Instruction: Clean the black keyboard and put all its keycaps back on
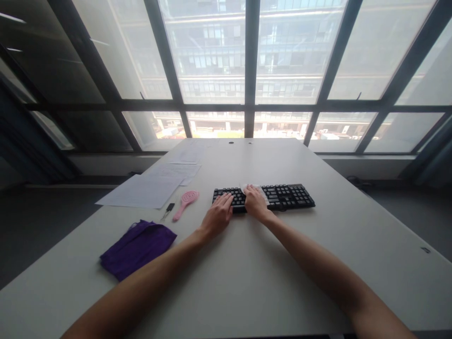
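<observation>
A black keyboard (287, 197) lies crosswise on the white table. My left hand (218, 214) rests on its left end, fingers stretched flat over the keys and holding nothing. Near the keyboard's middle, my right hand (255, 202) presses a white wipe (264, 194) against the keys. The fingers of that hand are together on top of the wipe and cover part of it. Some keys under both hands are hidden.
Left of the keyboard lie a pink hairbrush (186, 203), a small black item with a thin metal loop (169, 208) and a folded purple cloth bag (139, 247). Paper sheets (141, 190) spread behind them. The table (282, 278) reaches back to large windows.
</observation>
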A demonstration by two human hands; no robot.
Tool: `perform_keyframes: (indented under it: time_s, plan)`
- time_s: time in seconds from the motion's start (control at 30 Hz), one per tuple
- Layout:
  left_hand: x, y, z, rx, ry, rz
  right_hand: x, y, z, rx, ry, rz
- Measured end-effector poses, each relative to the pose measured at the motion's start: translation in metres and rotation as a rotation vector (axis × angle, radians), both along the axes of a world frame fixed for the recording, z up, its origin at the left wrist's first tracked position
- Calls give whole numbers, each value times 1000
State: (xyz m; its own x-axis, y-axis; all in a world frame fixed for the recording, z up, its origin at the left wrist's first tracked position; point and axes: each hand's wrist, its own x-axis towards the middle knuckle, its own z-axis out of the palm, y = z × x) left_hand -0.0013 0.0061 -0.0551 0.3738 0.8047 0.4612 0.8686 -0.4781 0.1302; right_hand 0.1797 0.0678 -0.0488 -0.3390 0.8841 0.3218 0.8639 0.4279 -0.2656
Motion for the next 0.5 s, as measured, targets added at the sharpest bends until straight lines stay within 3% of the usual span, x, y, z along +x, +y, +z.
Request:
perform_keyframes:
  time_s: [0.23, 0.5]
  plan:
    - [-2, 0, 0, 21, -7, -5, -28, 7, 6, -6, -30, 195]
    - [-2, 2, -3, 43, -39, -12, -24, 10, 11, -20, -72, 203]
